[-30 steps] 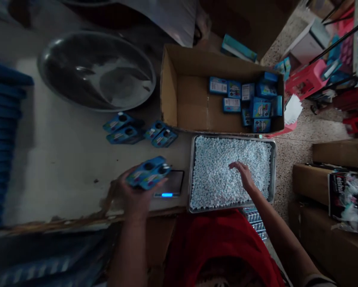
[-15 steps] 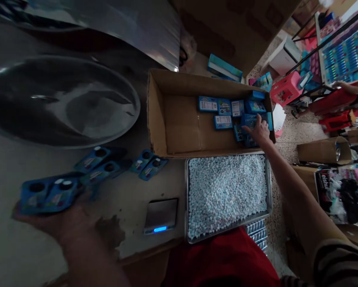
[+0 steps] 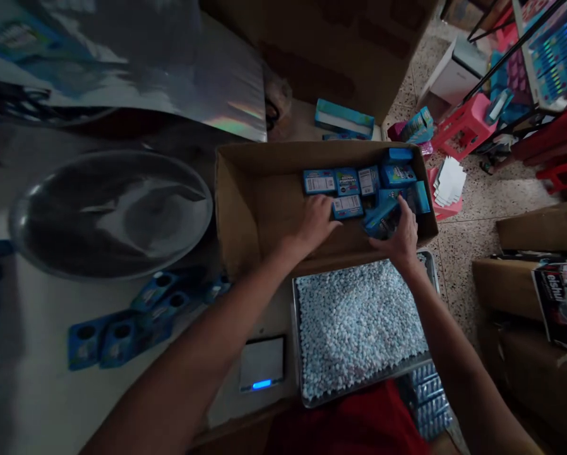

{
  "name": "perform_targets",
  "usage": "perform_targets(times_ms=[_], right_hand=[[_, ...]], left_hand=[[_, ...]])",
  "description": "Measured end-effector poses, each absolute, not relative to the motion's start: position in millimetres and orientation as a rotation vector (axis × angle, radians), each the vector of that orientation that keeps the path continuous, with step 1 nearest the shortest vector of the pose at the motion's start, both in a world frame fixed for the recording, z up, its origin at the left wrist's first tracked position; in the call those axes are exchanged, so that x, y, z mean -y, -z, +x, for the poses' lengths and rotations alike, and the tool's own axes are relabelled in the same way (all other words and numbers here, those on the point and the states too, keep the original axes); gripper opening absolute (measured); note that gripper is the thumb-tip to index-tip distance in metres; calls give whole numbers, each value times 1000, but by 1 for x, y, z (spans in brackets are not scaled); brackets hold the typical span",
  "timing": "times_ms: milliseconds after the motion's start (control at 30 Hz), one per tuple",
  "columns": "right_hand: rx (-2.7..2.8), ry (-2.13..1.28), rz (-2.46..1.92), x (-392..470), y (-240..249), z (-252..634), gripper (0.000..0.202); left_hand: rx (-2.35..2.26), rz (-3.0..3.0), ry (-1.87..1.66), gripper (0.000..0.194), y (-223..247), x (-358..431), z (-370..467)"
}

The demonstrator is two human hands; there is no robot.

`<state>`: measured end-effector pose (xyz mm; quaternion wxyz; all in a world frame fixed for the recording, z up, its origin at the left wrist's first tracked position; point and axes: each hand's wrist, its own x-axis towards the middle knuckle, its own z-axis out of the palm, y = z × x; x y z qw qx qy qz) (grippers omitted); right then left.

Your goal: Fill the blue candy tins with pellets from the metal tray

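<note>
Inside the long cardboard box (image 3: 276,180) my left hand (image 3: 316,222) rests open, thumb apart, beside a small blue printed carton (image 3: 347,206). My right hand (image 3: 403,239) grips a tilted blue carton (image 3: 381,217) at the box's right end, partly hiding it. Around it lie several more blue cartons, such as one with a white label (image 3: 320,181). On the table to the left stand several blue cartons with round dark holes (image 3: 117,341), some of them behind my left forearm.
A metal tray of pale blue and white pellets (image 3: 295,341) sits in front of the box. Left of it is a small lit scale (image 3: 263,363). A large oval clear-walled basin (image 3: 110,272) stands at left. An open blue carton (image 3: 344,119) lies behind the box.
My left hand has left the holed cartons on the table and moved right into the cardboard box. Under my right hand a blue carton is now tilted. The view has shifted.
</note>
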<state>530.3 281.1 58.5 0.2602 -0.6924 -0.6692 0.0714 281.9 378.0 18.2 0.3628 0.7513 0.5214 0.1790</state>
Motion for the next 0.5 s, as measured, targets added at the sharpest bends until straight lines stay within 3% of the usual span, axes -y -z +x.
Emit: perform_targets(times_ms=[100, 233, 400, 500], right_hand=[[1771, -222, -1778, -248, -76, 518, 128], [1722, -275, -1712, -208, -90, 520, 120], [1663, -482, -1768, -185, -69, 524, 125], [1564, -564, -1827, -190, -53, 517, 107]], left_hand=[[-1306, 1894, -253, 86, 19, -420, 346], [-1233, 1845, -233, 107, 39, -429, 341], [-1074, 1699, -418, 100, 2, -400, 286], [-982, 1449, -707, 83, -27, -354, 271]])
